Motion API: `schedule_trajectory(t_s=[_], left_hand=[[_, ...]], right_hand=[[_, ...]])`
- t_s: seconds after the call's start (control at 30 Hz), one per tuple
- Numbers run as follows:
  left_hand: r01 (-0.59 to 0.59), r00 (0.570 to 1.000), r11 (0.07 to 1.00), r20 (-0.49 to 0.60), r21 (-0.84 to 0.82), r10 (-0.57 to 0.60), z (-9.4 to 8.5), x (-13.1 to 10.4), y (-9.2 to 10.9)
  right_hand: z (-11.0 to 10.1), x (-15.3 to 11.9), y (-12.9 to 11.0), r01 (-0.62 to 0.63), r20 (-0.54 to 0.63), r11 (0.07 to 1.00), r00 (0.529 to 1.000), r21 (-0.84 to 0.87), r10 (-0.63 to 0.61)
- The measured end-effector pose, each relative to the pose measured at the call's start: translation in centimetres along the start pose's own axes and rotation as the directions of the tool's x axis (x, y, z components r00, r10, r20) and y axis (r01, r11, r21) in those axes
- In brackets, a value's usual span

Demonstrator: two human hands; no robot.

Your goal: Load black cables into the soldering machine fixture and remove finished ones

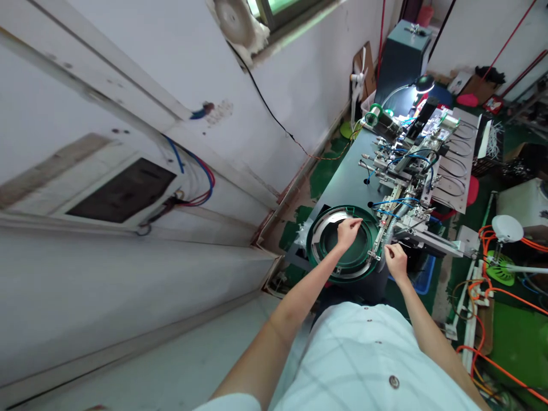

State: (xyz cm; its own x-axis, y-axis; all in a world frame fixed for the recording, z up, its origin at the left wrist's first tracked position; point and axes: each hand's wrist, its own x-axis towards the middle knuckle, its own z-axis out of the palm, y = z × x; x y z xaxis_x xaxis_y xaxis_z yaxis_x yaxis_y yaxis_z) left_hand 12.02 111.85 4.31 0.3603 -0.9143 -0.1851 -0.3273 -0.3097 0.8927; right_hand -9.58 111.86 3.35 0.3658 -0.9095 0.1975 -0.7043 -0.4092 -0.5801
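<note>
My left hand (348,233) hovers over the round green bowl feeder (315,251), its fingers pinched together. Anything between those fingertips is too small to make out. To the right of the bowl, my right hand (395,260) is closed beside the metal feed track (377,245) and a grey ribbed hose (389,233). Whatever it grips, if anything, cannot be made out. The bowl has a silvery inner ledge and a dark centre, and stands at the near end of the grey machine table (342,181).
Beyond my hands stands an assembly machine (411,165) with blue tubes and a lit lamp (424,84). A blue crate (423,278) lies below on the right. Orange hoses and a white fan (507,228) are farther right; a white wall (192,142) is on the left.
</note>
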Motion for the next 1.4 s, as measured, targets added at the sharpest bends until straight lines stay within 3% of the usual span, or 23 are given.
schedule_trajectory(t_s=[0.2,0.4,0.6,0.8,0.93,1.07,1.17,1.27,1.4], left_hand=[[0.164,0.986,0.938,0.061,-0.304,-0.153,1.4,-5.0,0.4],[0.206,0.978,0.863,0.057,-0.461,-0.202,2.4,-6.5,0.1],[0.174,0.982,0.879,0.009,-0.444,-0.19,2.9,-7.5,-0.1],[0.12,0.991,0.958,-0.028,-0.259,-0.131,3.1,-8.6,0.4],[0.119,0.988,0.992,-0.098,-0.031,-0.121,0.4,-8.8,-0.7],[0.23,0.938,0.955,-0.302,0.186,-0.167,-5.5,-8.6,-4.5],[0.283,0.917,0.92,-0.357,0.27,-0.177,-8.8,-8.3,-7.7],[0.287,0.918,0.911,-0.358,0.298,-0.172,-9.8,-7.6,-9.8],[0.267,0.915,0.923,-0.374,0.279,-0.152,-9.1,-6.8,-10.4]], right_hand=[[-0.5,0.8,-3.8,0.079,0.051,0.987,0.995,0.139,-0.087],[0.3,1.3,-5.5,0.084,0.095,0.979,0.99,0.184,-0.103],[0.6,0.9,-5.6,0.039,0.148,0.968,0.986,0.247,-0.077],[0.9,0.7,-4.7,-0.084,0.194,0.947,0.981,0.309,0.024],[0.6,0.5,-4.2,-0.12,0.175,0.951,0.982,0.284,0.071],[0.2,0.5,-2.5,-0.144,0.151,0.966,0.982,0.216,0.113],[0.4,0.6,-0.6,-0.164,0.146,0.977,0.979,0.138,0.143],[1.5,0.7,0.9,-0.17,0.17,0.984,0.973,0.052,0.159],[3.5,0.9,1.7,-0.13,0.227,0.99,0.964,-0.062,0.141]])
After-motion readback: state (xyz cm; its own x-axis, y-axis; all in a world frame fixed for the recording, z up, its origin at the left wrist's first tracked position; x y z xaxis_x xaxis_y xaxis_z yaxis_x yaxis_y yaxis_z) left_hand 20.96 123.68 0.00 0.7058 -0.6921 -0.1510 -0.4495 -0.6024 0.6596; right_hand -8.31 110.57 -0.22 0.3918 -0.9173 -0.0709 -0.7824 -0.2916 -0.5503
